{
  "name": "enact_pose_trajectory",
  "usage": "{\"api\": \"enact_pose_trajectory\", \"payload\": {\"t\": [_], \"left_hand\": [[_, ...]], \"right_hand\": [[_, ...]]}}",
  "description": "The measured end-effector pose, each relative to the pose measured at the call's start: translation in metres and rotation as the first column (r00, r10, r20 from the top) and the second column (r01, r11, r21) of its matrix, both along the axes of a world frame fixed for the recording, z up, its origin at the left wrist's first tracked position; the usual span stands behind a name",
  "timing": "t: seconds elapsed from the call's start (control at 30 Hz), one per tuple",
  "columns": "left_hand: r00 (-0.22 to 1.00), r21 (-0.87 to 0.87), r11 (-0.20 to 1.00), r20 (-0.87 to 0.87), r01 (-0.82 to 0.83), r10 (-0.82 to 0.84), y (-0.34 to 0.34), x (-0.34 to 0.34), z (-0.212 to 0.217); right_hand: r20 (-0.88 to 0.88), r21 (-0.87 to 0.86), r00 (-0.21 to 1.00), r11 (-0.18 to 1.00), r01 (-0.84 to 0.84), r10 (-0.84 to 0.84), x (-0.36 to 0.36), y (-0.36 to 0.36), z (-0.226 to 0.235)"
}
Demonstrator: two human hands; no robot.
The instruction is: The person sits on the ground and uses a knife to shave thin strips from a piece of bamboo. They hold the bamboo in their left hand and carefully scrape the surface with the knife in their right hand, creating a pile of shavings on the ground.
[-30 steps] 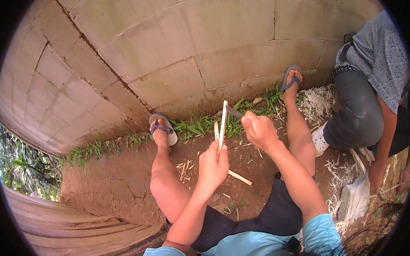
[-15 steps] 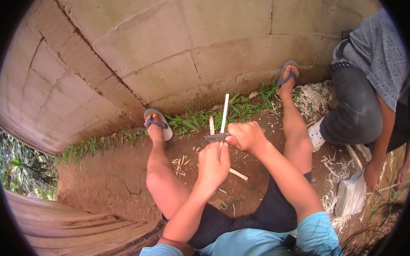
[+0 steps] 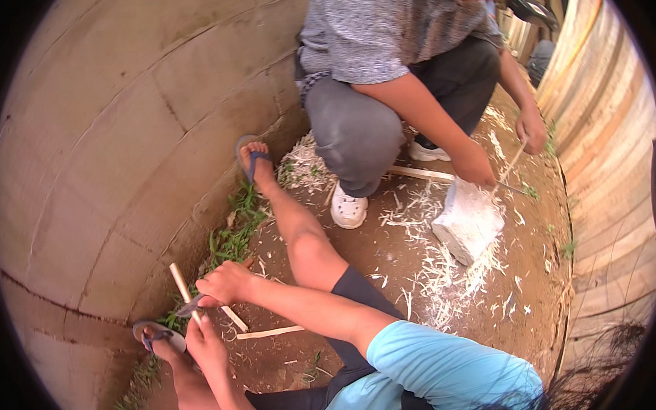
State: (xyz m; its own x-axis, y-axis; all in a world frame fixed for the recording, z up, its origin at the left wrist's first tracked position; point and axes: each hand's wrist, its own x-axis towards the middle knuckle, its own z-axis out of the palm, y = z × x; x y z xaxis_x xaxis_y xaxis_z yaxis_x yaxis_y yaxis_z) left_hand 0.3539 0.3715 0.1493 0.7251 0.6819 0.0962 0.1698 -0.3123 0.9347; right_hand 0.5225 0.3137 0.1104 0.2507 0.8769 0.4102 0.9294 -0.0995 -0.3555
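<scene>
My left hand is closed around the lower end of a pale wooden stick, which points up toward the wall. In my right hand is a knife, the fist closed on its handle. The dark blade lies across the stick just above my left fingers. Both hands are close together, in front of my spread legs. Two more pale wood strips lie on the dirt beside them, a short strip and a longer strip.
To the right a person squats, holding a thin stick and a blade over a whitish block. Shavings litter the dirt around it. A block wall rises on the left, corrugated sheeting on the right.
The view has swung right, bringing the squatting person and the block toward the middle. My hands now appear further left, still holding the stick and the knife.
</scene>
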Motion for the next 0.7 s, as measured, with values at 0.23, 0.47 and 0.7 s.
{"api": "enact_pose_trajectory", "payload": {"t": [0.23,0.47,0.7], "left_hand": [[0.996,-0.212,0.977,-0.084,-0.027,0.009,-0.008,-0.028,-0.003],[0.974,-0.575,0.818,0.198,0.024,0.110,-0.017,-0.009,0.013],[0.957,-0.668,0.733,0.277,0.130,0.083,-0.019,-0.024,0.023]], "right_hand": [[-0.388,0.335,0.906,0.890,0.308,-0.167,0.025,-0.033,0.058],[-0.282,0.190,0.958,0.982,0.006,0.049,-0.024,-0.045,0.051],[-0.410,0.111,0.902,0.989,-0.102,0.139,-0.040,-0.036,0.054]]}}
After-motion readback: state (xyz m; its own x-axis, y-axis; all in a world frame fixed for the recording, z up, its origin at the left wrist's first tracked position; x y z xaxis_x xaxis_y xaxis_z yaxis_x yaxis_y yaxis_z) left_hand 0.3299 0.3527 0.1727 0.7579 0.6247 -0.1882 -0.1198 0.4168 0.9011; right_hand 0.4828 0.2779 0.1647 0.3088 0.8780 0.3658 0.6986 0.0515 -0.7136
